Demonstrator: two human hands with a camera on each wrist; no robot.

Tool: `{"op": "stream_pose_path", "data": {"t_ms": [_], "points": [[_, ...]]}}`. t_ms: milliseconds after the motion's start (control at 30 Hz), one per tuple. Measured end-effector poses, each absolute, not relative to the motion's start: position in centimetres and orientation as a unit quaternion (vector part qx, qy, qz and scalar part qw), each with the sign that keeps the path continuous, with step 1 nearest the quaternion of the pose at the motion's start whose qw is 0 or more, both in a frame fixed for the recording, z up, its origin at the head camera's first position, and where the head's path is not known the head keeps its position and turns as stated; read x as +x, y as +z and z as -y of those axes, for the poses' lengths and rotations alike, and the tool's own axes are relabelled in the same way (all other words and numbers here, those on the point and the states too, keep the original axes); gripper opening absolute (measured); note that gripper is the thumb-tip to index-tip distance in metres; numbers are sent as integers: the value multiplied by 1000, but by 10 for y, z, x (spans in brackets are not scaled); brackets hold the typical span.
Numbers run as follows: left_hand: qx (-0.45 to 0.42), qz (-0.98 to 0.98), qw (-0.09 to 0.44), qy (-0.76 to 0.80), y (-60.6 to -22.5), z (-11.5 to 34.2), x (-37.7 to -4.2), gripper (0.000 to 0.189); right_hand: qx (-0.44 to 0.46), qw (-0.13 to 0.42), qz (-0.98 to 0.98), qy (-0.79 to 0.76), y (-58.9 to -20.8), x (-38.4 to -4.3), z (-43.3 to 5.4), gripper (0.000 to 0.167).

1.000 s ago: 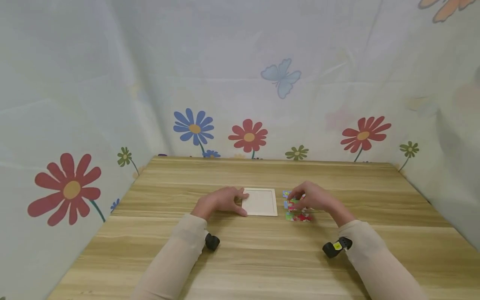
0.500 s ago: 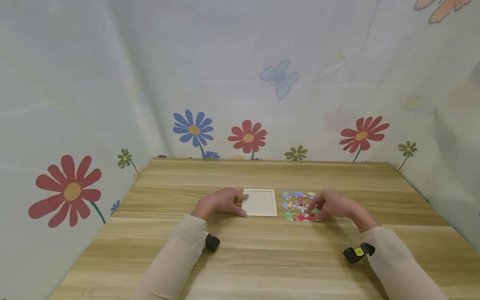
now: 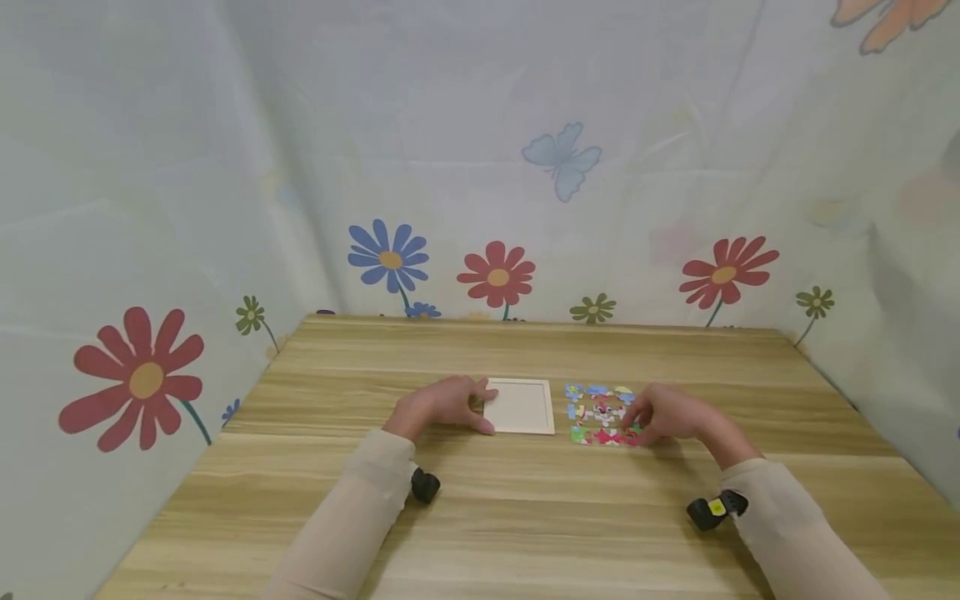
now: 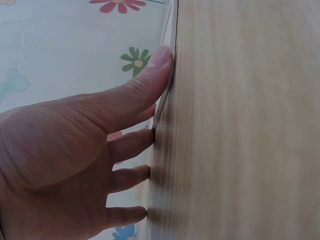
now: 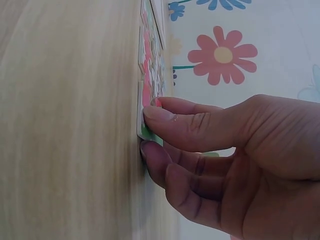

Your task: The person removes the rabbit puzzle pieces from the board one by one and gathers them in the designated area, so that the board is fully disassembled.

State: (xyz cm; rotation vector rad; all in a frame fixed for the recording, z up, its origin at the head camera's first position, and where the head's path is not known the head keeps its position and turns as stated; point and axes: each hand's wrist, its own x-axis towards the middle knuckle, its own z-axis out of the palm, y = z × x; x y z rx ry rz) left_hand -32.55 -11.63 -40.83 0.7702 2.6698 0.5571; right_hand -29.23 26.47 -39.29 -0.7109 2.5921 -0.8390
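Note:
My left hand touches the left side of a shallow, pale wooden puzzle tray with its thumb and fingertips. In the left wrist view its fingers reach out fairly straight to the tabletop, and the thumb lies on the tray's edge. To the right of the tray lie several colourful jigsaw pieces in rows with small gaps, showing a cartoon animal. My right hand pinches the near right corner puzzle piece, green and red, its thumb on the top face and a finger at the edge. The right index fingertip is partly hidden.
The wood-grain table runs back to a pale curtain printed with flowers and butterflies. Black wrist cameras sit on both sleeves, the left camera and right camera close over the tabletop.
My right hand has moved right from over the left and middle pieces to the near right corner piece, uncovering the others. My left hand has stayed at the tray.

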Motion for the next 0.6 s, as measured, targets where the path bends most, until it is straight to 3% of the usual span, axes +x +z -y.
{"op": "stream_pose_path", "data": {"t_ms": [600], "points": [[253, -936, 145, 195, -406, 116, -325, 75, -235, 157, -909, -307, -391, -294, -263, 15]]}}
